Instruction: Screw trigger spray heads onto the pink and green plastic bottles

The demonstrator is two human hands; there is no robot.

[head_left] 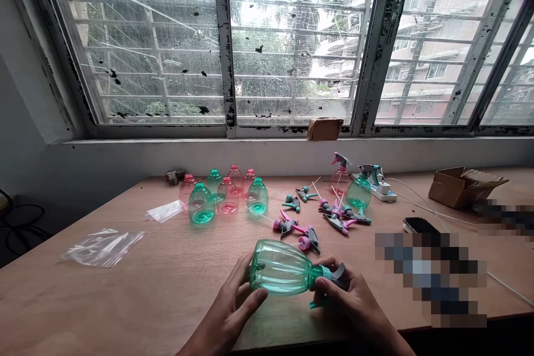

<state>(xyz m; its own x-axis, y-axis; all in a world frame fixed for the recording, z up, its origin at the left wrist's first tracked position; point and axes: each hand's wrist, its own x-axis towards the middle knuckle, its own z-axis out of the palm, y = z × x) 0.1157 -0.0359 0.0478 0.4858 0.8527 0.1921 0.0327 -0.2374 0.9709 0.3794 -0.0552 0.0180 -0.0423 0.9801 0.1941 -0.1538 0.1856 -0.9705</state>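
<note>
A green see-through spray bottle (280, 268) lies on its side just above the wooden table (158, 283), held in both hands. My left hand (231, 305) wraps round its round body. My right hand (349, 295) is closed on the grey and green trigger head (337, 277) at the bottle's neck. Loose pink and green trigger heads (329, 212) lie scattered just beyond the hands.
Several empty green and pink bottles (223, 196) stand at the back left. Two finished spray bottles (354, 183) stand at the back right by a white power strip (384, 191). Clear plastic bags (102, 246) lie left. A phone (419, 226) and cardboard box (461, 184) sit right.
</note>
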